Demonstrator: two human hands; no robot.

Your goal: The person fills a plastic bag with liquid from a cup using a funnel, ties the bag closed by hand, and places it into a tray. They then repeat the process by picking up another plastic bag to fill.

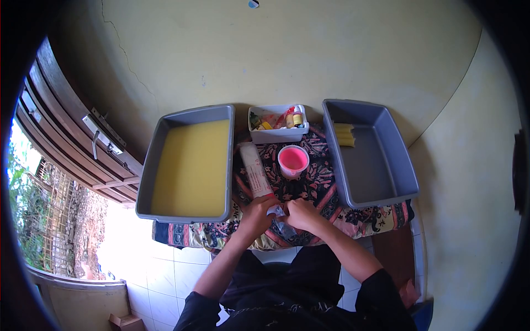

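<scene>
My left hand (256, 215) and my right hand (300, 214) are close together at the table's near edge. Both have their fingers closed on a crumpled clear plastic wrapper (275, 210), and a loose end of it hangs below them. A long white packet (254, 168) with red print lies on the patterned cloth, its near red end right at my left hand. Beyond my right hand stands a white cup (292, 172) with pink inside.
To the left is a grey tray (229, 165) filled with pale yellow liquid or gel. On the right, another grey tray (375, 171) holds a yellow ridged piece (345, 134). A white basket (280, 135) of small bottles and packets sits by the wall. An open door (88, 121) is at far left.
</scene>
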